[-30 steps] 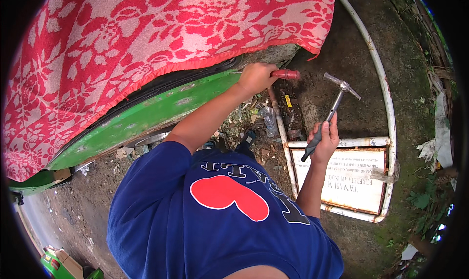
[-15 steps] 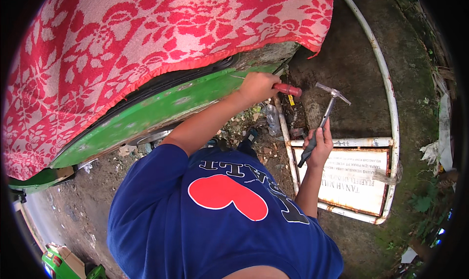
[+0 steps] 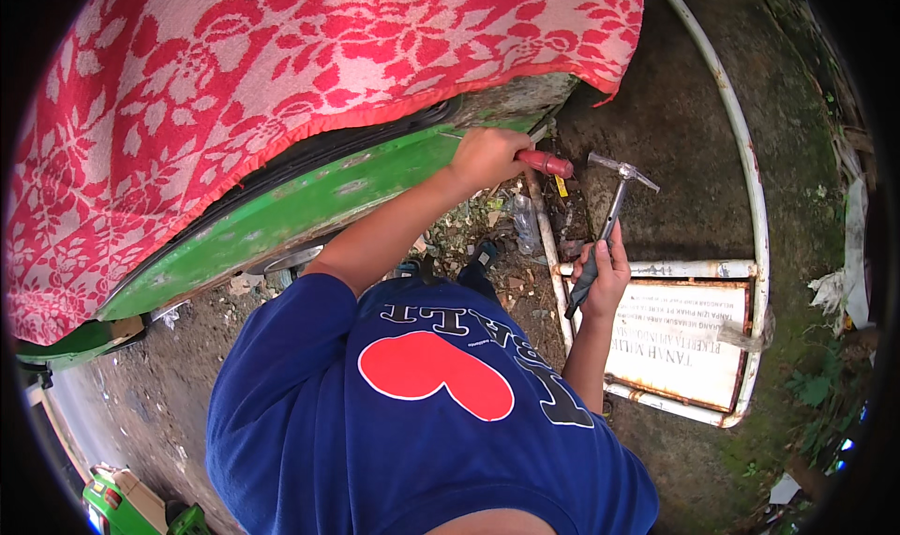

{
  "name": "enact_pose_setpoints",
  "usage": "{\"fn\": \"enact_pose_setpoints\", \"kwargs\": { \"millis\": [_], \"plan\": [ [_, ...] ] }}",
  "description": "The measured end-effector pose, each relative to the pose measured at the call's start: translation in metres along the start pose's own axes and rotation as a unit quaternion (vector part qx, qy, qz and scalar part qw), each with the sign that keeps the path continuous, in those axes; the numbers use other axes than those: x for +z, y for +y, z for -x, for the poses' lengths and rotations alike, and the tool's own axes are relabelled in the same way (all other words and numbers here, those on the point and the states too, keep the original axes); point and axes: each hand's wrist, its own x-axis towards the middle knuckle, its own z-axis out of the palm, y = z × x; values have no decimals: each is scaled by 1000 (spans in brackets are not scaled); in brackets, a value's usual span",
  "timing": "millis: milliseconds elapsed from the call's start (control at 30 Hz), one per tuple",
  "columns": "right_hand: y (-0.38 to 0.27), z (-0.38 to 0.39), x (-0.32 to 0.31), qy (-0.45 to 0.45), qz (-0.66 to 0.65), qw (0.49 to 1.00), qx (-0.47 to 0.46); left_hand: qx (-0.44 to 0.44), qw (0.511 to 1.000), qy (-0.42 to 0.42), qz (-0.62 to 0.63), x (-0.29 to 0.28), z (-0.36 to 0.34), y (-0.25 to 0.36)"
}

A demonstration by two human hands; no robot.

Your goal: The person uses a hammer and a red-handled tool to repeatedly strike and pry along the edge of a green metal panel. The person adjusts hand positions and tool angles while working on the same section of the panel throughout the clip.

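Note:
My left hand (image 3: 489,158) is closed around a red-handled screwdriver (image 3: 548,165). A short bit of its thin metal shaft shows on the far side of my fist, at the rusty, worn end of a green vehicle panel (image 3: 309,197); the tip's exact contact is too small to make out. The butt of the handle points right. My right hand (image 3: 605,277) grips a hammer (image 3: 614,202) by its dark handle. The hammer's metal head is raised a little to the right of the screwdriver's butt, apart from it.
A red and pink floral blanket (image 3: 375,38) drapes over the green panel. On the right lies a white, rusty tube frame (image 3: 741,150) with a sign board (image 3: 675,347). A clear plastic bottle (image 3: 526,224) and rubble litter the ground near my feet. Another green part (image 3: 112,507) sits lower left.
My right hand has brought the hammer slightly left, closer to the screwdriver's butt. My left hand and the screwdriver have shifted a little left.

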Motion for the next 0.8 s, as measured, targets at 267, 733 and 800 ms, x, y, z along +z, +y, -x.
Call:
{"fn": "enact_pose_setpoints", "kwargs": {
  "millis": [267, 733, 800],
  "plan": [
    [0, 0, 6, -4, -10, 1000, 4, 32, 999, 15, 16, 2, 6, -13],
    [-6, 3, 9, 1, 3, 1000, 2, 118, 989, 62, 71, 1, 19, -17],
    [-2, 3, 9, 5, -3, 1000, 9, 116, 988, 76, 61, 0, 20, -23]
  ]
}}
